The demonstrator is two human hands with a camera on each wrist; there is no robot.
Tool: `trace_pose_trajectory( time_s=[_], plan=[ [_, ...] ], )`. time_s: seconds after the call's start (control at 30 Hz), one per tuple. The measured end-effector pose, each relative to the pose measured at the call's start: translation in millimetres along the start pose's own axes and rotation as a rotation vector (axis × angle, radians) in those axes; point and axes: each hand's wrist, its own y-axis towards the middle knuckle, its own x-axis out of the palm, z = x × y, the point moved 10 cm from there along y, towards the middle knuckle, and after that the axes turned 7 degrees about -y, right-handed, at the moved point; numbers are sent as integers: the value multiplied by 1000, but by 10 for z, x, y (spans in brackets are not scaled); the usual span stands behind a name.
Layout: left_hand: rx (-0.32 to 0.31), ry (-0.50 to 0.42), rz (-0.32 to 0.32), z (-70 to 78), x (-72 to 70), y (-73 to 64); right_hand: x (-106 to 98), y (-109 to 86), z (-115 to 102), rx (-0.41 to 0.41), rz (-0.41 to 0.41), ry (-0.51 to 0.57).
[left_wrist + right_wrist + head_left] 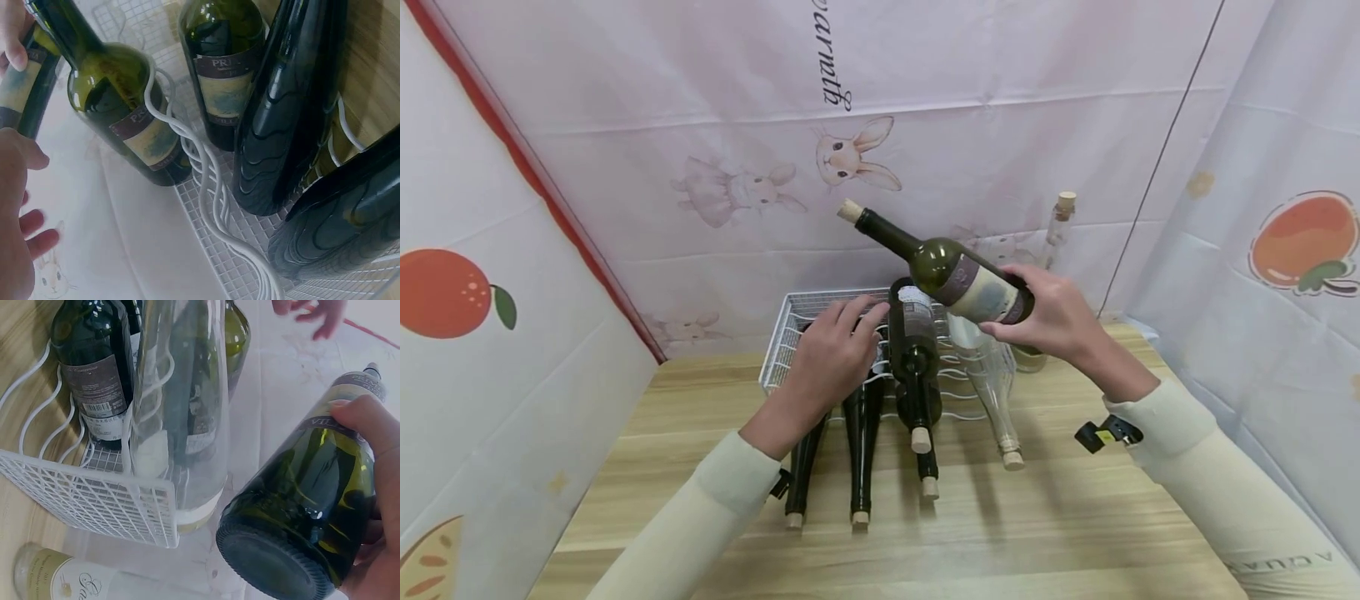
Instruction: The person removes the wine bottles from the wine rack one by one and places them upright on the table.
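Note:
My right hand (1052, 321) grips a green wine bottle (936, 265) near its base, with the thumb over the label in the right wrist view. The bottle tilts above the rack, its corked neck pointing up and left. My left hand (838, 350) hovers over the rack's left half, fingers loosely bent and holding nothing. Below, the white wire rack (773, 354) carries several dark bottles (862, 442) lying with corks towards me. A labelled dark bottle (916, 325) lies in the middle on the upper level; a clear bottle (997, 408) lies at the right.
Behind the right hand stands a corked clear bottle (1060, 229), its pale label (81, 581) showing in the right wrist view. The rack rests on a wooden table (1000, 542) against a printed cloth backdrop (700, 108). Further cloth hangs at both sides.

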Motion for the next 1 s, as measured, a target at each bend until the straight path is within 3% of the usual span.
trace_pose_trajectory(
  time_s=[0.17, 0.3, 0.37, 0.5, 0.6, 0.77, 1.0],
  plan=[
    [-109, -106, -74, -92, 106, -51, -32, -37, 109, 64, 6, 44],
    [-248, -241, -153, -184, 221, -104, -53, -80, 213, 115, 22, 88],
    [-359, -346, -213, -240, 311, -143, -67, -108, 273, 140, 36, 102],
    [-642, -590, -316, -352, 499, -255, -97, -167, 381, 188, 57, 115],
    [-795, -694, -362, -397, 590, -325, -122, -200, 434, 216, 71, 128],
    [-909, -794, -424, -413, 696, -386, -150, -266, 532, 270, 86, 158],
    [-1011, -890, -529, -362, 836, -447, -139, -381, 733, 333, 92, 204]
  ],
)
